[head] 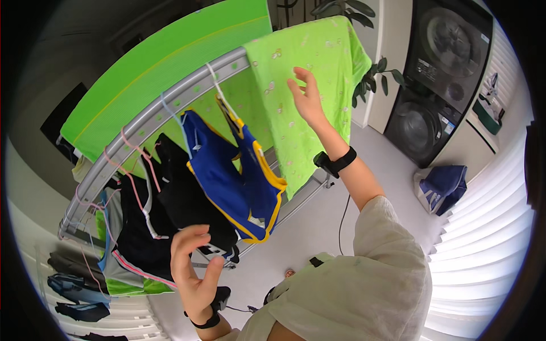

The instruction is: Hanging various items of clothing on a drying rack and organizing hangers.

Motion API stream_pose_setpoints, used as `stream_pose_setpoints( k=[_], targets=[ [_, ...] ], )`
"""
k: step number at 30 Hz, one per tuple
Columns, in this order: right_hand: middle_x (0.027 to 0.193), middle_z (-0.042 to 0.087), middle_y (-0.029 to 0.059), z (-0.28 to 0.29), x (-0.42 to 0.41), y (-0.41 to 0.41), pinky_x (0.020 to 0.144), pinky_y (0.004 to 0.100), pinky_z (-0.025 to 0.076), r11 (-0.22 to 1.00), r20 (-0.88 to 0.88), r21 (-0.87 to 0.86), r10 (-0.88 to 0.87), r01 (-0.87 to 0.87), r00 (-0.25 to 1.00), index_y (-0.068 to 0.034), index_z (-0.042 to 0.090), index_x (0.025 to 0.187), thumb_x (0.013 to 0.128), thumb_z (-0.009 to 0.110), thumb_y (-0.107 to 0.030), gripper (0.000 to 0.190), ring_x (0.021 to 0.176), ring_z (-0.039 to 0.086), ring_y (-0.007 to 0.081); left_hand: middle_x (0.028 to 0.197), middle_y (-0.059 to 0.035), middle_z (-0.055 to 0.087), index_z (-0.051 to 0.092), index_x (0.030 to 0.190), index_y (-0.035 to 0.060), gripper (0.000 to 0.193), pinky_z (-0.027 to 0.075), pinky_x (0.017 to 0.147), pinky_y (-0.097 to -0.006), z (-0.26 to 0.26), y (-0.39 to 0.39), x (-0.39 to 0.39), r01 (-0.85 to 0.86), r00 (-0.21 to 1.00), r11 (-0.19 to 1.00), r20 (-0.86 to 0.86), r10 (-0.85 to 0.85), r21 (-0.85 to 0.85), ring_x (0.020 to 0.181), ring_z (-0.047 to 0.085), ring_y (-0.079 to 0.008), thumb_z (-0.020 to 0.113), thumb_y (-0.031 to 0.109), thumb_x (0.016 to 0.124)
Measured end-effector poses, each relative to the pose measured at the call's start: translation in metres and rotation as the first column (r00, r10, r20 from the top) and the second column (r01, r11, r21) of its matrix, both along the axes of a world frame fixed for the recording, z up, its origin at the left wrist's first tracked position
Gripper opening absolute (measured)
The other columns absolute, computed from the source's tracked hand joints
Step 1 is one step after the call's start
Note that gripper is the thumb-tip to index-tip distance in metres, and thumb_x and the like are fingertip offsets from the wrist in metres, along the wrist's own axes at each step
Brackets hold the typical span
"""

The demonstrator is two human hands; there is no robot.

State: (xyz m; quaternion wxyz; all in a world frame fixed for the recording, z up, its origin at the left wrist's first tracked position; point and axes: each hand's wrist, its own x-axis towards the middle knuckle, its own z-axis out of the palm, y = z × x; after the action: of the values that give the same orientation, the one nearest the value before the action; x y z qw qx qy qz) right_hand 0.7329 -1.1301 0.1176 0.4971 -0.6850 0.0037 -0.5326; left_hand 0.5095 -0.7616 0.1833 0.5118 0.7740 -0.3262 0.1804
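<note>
My right hand (308,100) is raised in front of a light green patterned cloth (313,140) draped over the end of a metal drying rack. Its fingers are bent and apart, with nothing in them; I cannot tell whether they touch the cloth. Lower down, my left hand (194,264) holds nothing, thumb and fingers spread, near black garments (145,226). Between the hands hangs a blue sleeveless top (222,174) with yellow trim. White and light-blue hangers hook it to the rack's grey rail (147,108). Both wrists wear black straps.
A brighter green sheet (170,64) covers the rack's far side. Pink hangers (134,187) hang leftward along the rail. Stacked black laundry machines (439,81) stand at right, with a blue and white bag (443,187) on the floor. A dark cable (341,221) crosses the floor.
</note>
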Motion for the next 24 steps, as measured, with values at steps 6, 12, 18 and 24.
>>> stream_pose_setpoints(
  k=[6, 12, 18, 24],
  targets=[
    [0.113, 0.052, 0.0212, -0.042, 0.024, -0.200, 0.096, 0.0414, 0.034, 0.787, -0.152, 0.236, -0.550, 0.570, 0.821, 0.004, 0.050, 0.117, 0.076, 0.066, -0.021, 0.050, 0.108, 0.046, 0.0343, 0.126, -0.0186, 0.045, 0.046, 0.119, -0.0018, 0.048, 0.027, 0.104, -0.0371, 0.021, -0.097, 0.028, 0.206, 0.975, 0.959, -0.044, -0.218, -0.196, 0.120, 0.041, -0.0281, 0.065, 0.005, 0.074],
    [0.104, 0.057, 0.0091, -0.067, 0.048, -0.337, 0.080, 0.0334, 0.040, 0.934, -0.245, 0.356, 0.136, -0.041, 0.960, 0.005, 0.053, 0.114, 0.082, 0.063, -0.049, 0.064, 0.092, 0.052, 0.0160, 0.143, -0.0165, 0.028, 0.030, 0.136, 0.0007, 0.070, 0.014, 0.110, -0.0433, -0.004, -0.231, 0.066, 0.070, 0.997, 0.944, -0.006, -0.077, -0.322, 0.135, 0.023, -0.0278, 0.067, 0.019, 0.079],
    [0.107, 0.061, 0.0059, -0.016, 0.030, -0.370, 0.085, 0.0268, 0.042, 0.845, -0.491, 0.361, 0.532, -0.395, 0.690, 0.004, 0.055, 0.113, 0.086, 0.060, -0.042, 0.054, 0.097, 0.056, 0.0127, 0.138, -0.0158, 0.035, 0.030, 0.135, -0.0015, 0.055, 0.025, 0.106, -0.0365, -0.017, -0.308, 0.183, -0.354, 0.935, 0.808, -0.163, 0.315, -0.472, 0.129, 0.033, -0.0226, 0.057, 0.016, 0.090],
    [0.114, 0.061, 0.0094, 0.048, 0.027, -0.395, 0.089, 0.0330, 0.046, 0.373, 0.049, 0.605, 0.864, -0.703, 0.501, 0.000, 0.055, 0.115, 0.090, 0.056, -0.026, 0.036, 0.099, 0.061, 0.0200, 0.105, -0.0043, 0.059, 0.048, 0.123, -0.0028, 0.046, 0.039, 0.088, -0.0234, 0.001, -0.305, 0.222, -0.424, 0.872, 0.843, -0.401, 0.281, -0.332, 0.100, 0.053, -0.0093, 0.053, 0.031, 0.093]
  ],
)
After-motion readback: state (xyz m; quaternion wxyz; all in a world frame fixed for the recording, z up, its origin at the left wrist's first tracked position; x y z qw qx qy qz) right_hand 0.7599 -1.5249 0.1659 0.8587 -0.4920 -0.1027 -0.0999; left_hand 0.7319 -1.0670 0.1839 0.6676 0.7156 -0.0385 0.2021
